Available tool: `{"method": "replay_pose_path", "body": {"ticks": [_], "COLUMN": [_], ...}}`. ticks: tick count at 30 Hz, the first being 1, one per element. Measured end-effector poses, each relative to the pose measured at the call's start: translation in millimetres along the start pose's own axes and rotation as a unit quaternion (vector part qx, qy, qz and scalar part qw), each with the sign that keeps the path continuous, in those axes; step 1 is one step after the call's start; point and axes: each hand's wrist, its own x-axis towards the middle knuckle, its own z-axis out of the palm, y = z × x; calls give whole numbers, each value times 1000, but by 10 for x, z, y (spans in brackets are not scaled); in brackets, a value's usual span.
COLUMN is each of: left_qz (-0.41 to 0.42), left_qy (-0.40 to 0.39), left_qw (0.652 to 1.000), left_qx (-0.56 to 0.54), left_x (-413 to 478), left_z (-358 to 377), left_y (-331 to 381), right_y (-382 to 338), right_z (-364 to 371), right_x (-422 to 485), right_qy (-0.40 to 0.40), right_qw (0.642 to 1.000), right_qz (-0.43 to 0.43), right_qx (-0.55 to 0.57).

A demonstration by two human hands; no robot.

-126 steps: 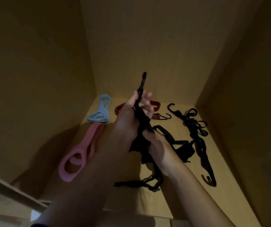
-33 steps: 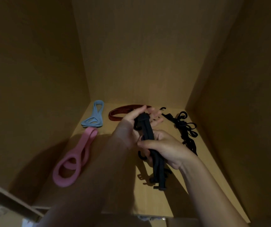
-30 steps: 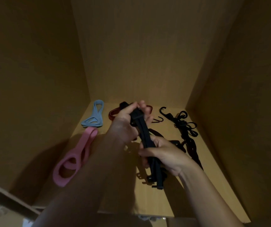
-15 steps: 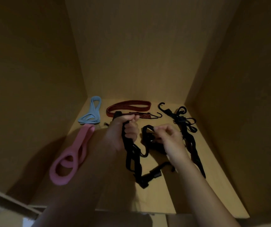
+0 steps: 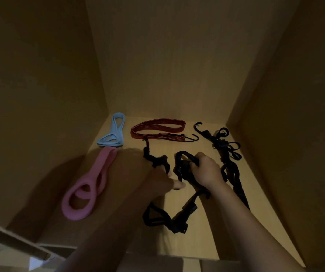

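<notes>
On the shelf floor [image 5: 197, 242], the big band [image 5: 104, 162] lies near left. The small band [image 5: 116, 132] lies just behind it, in the far left corner. The hooked cord [image 5: 157, 122] stretches across the far middle, close to the back wall. The tangled cords [image 5: 230, 165] run near to far along the right side. The strap [image 5: 183, 165] sits in the middle, held between my left hand [image 5: 161, 183] and my right hand [image 5: 208, 171], its tail trailing nearer on the floor.
</notes>
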Motion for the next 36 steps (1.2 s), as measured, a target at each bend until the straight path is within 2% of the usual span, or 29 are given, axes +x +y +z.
{"method": "replay_pose_path", "body": {"ticks": [2,4,7,9,11,12,14,16,19,21,22,24,26,27,29,31,33,36], "left_qz": [21,60,86,75,84,100,121,133,120,102,103,118,143,165,236,303,317,286], "left_qy": [9,50,54,59,48,22,-61,-116,-105,-71,-45,20,62,62,13,-79,-130,-119], "left_qw": [999,996,994,995,991,978,922,872,829,789,784,832,898,918,932,925,923,941], "left_qx": [23,45,31,14,-92,-180,-362,-457,-537,-602,-610,-542,-413,-355,-273,-215,-176,-133], "left_x": [21,34,103,80,-10,-92,-335,-534,-593,-535,-507,-417,-398,-401,-428,-527,-547,-549], "left_z": [91,134,90,8,-123,-218,-437,-634,-784,-831,-848,-817,-709,-635,-525,-479,-441,-435], "left_y": [-86,-107,-79,0,134,200,347,470,652,705,701,619,498,439,371,415,478,542], "right_y": [-4,12,-5,-73,-156,-188,-250,-323,-463,-553,-583,-619,-657,-692,-784,-879,-953,-1037], "right_z": [5,16,1,-55,-126,-156,-209,-228,-261,-304,-336,-423,-545,-620,-749,-827,-884,-966], "right_x": [-3,-1,-42,-96,-160,-189,-263,-323,-383,-409,-418,-421,-389,-370,-323,-262,-207,-166], "right_qy": [-2,24,70,35,-40,-79,-137,-154,-157,-159,-143,-92,-64,-67,-83,-79,-67,-65], "right_qw": [1000,1000,995,989,977,966,939,920,886,861,859,850,807,778,725,690,665,653], "right_qz": [2,-4,-68,-125,-154,-155,-156,-174,-195,-181,-170,-133,-94,-84,-71,-53,-48,-58], "right_qx": [6,16,28,75,144,190,275,315,392,448,461,501,580,620,680,717,742,753]}}
